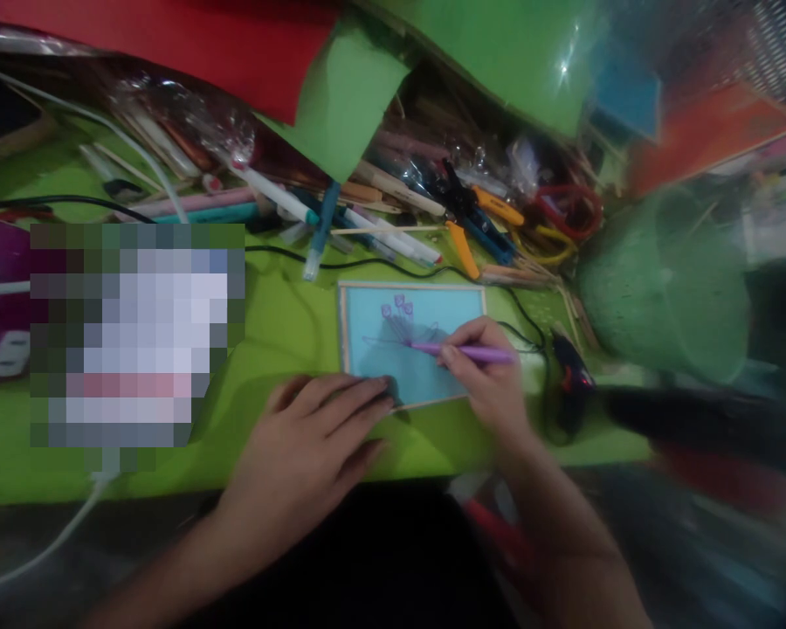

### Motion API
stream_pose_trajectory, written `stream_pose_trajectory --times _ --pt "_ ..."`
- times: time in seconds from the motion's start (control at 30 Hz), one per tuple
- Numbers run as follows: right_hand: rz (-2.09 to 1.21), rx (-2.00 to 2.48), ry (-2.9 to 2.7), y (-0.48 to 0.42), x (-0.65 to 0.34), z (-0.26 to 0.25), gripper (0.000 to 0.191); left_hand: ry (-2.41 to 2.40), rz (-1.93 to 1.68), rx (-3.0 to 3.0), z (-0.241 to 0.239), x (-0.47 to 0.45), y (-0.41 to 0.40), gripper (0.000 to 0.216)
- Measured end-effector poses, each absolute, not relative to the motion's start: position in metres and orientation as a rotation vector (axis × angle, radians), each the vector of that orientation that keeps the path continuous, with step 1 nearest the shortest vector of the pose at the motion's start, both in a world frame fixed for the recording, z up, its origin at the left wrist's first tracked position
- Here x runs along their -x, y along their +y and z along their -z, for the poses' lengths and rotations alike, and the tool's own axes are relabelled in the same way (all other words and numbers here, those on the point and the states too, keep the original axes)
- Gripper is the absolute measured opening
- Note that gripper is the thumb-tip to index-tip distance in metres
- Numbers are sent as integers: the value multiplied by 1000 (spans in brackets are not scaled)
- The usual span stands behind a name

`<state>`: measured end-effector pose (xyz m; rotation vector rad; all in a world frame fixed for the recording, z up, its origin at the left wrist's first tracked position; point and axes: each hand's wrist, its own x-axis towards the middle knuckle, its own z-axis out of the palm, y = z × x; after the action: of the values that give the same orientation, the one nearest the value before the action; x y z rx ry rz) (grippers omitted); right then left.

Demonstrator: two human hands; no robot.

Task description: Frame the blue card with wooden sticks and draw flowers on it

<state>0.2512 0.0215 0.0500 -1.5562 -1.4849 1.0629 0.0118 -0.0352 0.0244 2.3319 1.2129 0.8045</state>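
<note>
2 bare forearms, no sleeves, left hand [314, 428], right hand [491, 376], no rings

A lime-green table [281, 314] under dim light, crowded at the back with red and green paper sheets [341, 96].

A pixelated block [137, 336] covers part of the green table [281, 323], so what lies beneath it cannot be told. The lower left corner of the blue card [373, 328] is hidden by the left hand [307, 445]. The pen [478, 354] is partly covered by the right hand [491, 376]. The green bucket [668, 288] and everything to its right are blurred. Both forearms are cut off by the bottom edge
</note>
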Motion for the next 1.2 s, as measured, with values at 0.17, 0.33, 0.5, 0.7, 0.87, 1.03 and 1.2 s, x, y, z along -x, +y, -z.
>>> stream_pose_trajectory --times 0.17,0.33,0.5,0.7,0.87,1.03,1.2 --pt "-1085 1545 -1472 21 -251 -50 13 1204 -818 -2345 -25 -12 -34 23" --pt "-1091 1550 -1495 22 -248 -51 13 1209 -812 -2343 -25 -12 -34 24" --pt "-1082 1535 -1475 22 -249 -50 11 1214 -818 -2325 -24 -12 -35 24" --pt "-1068 1548 -1490 23 -250 -50 13 1216 -837 -2329 -24 -12 -35 24" --pt "-1099 1546 -1490 23 -248 -50 12 1200 -833 -2321 -23 -12 -35 24" --pt "-1051 1567 -1451 22 -252 -47 14 1204 -828 -2325 -25 -12 -34 25" --pt "-1051 1572 -1479 22 -253 -48 14 1212 -839 -2329 -25 -13 -34 24"
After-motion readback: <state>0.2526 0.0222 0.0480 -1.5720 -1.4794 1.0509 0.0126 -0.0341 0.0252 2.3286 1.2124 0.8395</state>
